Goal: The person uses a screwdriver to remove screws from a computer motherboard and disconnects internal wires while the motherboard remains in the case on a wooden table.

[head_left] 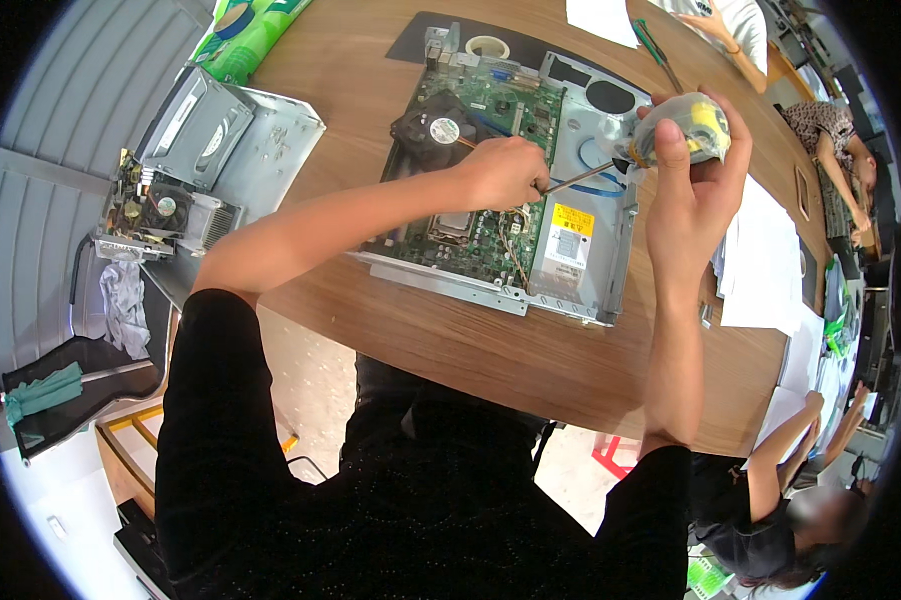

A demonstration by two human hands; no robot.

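In my right hand [699, 175] is a screwdriver [581, 178], its thin metal shaft pointing left. The thick grey-and-yellow handle looks wrapped in clear plastic. My left hand [503, 172] is closed, thumb and fingers pinched at the screwdriver's tip; whether a small part sits between them is hidden. Both hands are above an opened computer case [601, 275] lying flat on the table. Inside it lies a green circuit board [486, 255], with a black fan [433, 128] beyond my left wrist. A blue cable [601, 190] runs under the shaft, and a yellow label [573, 220] is nearby.
A second opened case [286, 140] with a drive and fan stands at the left. Tape [488, 47] lies on a dark mat at the back, and a green-handled tool [655, 55] lies far right. Papers [761, 260] cover the right side; other people sit there.
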